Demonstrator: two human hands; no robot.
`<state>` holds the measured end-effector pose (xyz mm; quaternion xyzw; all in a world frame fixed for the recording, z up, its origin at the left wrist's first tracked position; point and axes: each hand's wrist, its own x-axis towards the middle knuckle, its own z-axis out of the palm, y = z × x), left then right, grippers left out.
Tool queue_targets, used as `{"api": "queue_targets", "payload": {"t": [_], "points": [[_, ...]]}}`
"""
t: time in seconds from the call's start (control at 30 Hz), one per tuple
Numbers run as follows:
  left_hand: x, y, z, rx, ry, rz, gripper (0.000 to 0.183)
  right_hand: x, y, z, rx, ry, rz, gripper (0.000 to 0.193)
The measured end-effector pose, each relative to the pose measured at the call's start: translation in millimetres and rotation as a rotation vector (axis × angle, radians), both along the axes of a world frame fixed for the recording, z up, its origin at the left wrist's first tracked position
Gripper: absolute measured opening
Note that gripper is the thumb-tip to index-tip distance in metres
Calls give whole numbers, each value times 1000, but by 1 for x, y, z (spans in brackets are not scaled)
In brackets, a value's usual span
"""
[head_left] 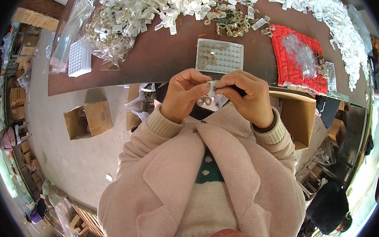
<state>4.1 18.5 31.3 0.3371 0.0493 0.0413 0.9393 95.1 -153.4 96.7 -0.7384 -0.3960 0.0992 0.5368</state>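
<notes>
Over the table's front edge, my left hand [181, 93] and my right hand [250, 96] meet with thumbs and forefingers pinched. Between the fingertips is a small whitish plastic piece [212, 88], gripped from both sides. Just under it, by my left fingers, show small ring-shaped pieces [204, 100]; whether they are attached or held in the hand, I cannot tell. Straight beyond my hands lies a pale compartment tray [219, 69] with rows of small cups, and several of these at its left and upper part hold small brownish round pieces.
Clear plastic pieces [168, 6] heap along the brown table's [158, 58] far side. Ring-shaped pieces [234, 23] lie beyond the tray. At right is a red quilted cloth [284, 59]; at left, a stack of white trays [80, 59]. Cardboard boxes [98, 118] stand below.
</notes>
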Motion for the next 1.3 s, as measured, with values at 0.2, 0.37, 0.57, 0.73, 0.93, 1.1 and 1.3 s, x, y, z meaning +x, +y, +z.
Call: {"api": "queue_targets", "payload": {"t": [0.2, 0.37, 0.57, 0.73, 0.93, 1.1, 1.3], "points": [[1, -2, -3, 63, -6, 17, 14, -3, 2, 0, 10, -26, -9, 8], [-3, 4, -3, 31, -13, 24, 14, 2, 4, 2, -1, 90, 53, 7], [-1, 3, -3, -3, 20, 46, 14, -1, 9, -1, 46, 31, 16, 8], [-2, 7, -8, 32, 23, 45, 14, 2, 14, -4, 7, -51, 32, 9], [-3, 11, -10, -65, 103, -11, 13, 3, 15, -6, -108, 68, 10, 13], [2, 15, 10, 69, 90, 183, 11, 8, 23, -11, 7, 238, -17, 12], [14, 104, 76, 836, -123, 816, 17, 61, 42, -8, -12, -216, -145, 14]]}}
